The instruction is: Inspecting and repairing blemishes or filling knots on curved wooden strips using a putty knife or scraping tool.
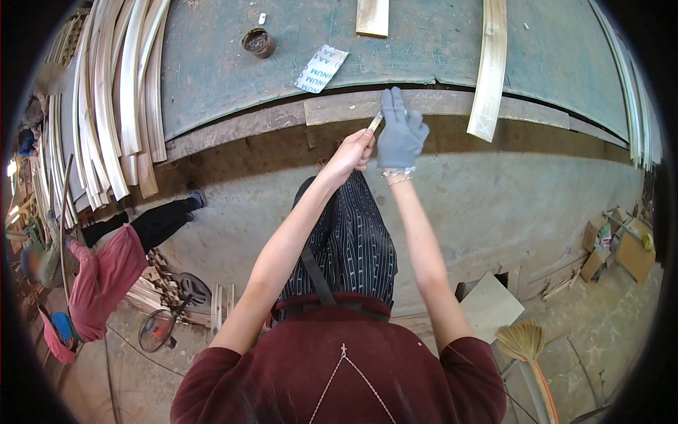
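My bare left hand [351, 153] is closed around a slim, light-coloured tool with a pale metal end [376, 121], which tilts up to the right; its exact kind is not clear. Just beside that end is my right hand [401, 134] in a grey glove, slightly blurred. Two of its fingers stretch up over the table's wooden edge strip [339, 107], and the others are partly bent. Nothing shows in the glove. Beyond my hands, a piece of printed white sheet [321, 68] lies on the greenish tabletop [424, 60].
A small brown pot [258, 43] of dark paste stands on the table. One wooden strip [489, 71] overhangs the edge on the right; another [372, 18] lies farther back. Long slats [106, 92] are piled left. A person in pink [109, 283] is at left; a broom [522, 343] stands right.
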Demonstrator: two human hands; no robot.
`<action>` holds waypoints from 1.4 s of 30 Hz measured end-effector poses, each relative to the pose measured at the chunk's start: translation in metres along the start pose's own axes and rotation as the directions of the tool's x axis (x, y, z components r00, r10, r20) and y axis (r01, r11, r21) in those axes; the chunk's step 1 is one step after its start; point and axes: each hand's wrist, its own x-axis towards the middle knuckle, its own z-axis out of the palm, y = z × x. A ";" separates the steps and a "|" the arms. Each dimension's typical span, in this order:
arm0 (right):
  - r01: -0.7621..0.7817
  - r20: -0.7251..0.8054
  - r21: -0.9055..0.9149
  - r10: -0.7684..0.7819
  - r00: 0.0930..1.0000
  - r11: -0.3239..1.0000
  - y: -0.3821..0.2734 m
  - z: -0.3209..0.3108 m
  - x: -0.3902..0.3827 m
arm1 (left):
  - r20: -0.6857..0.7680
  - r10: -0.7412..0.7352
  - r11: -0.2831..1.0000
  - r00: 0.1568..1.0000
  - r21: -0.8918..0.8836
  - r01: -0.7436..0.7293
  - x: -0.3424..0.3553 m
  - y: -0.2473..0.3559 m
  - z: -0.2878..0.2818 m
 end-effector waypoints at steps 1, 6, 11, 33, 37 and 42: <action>0.009 -0.009 0.006 -0.009 1.000 1.000 -0.005 0.001 -0.006 | -0.006 0.012 1.000 1.000 0.001 -0.012 0.001 0.001 -0.002; 0.007 0.008 -0.003 -0.007 1.000 1.000 -0.001 0.000 -0.001 | -0.006 -0.013 1.000 1.000 -0.014 0.013 0.001 0.001 -0.003; 0.022 0.009 0.022 -0.022 1.000 1.000 0.000 -0.007 -0.018 | -0.001 -0.054 0.998 0.999 -0.024 0.054 -0.001 0.004 -0.003; -0.372 0.063 -0.129 0.382 0.922 0.919 0.044 -0.014 0.127 | 0.615 0.608 0.541 0.502 -0.784 0.304 -0.118 0.079 0.038; -0.065 -0.298 0.175 0.116 0.948 0.982 0.025 -0.028 0.134 | 0.582 0.571 0.583 0.579 -0.784 0.212 -0.118 0.085 0.030; -0.657 0.496 0.714 -0.488 0.718 -0.242 -0.057 -0.096 0.120 | 0.486 0.507 0.634 0.712 -0.770 0.074 -0.099 0.097 0.022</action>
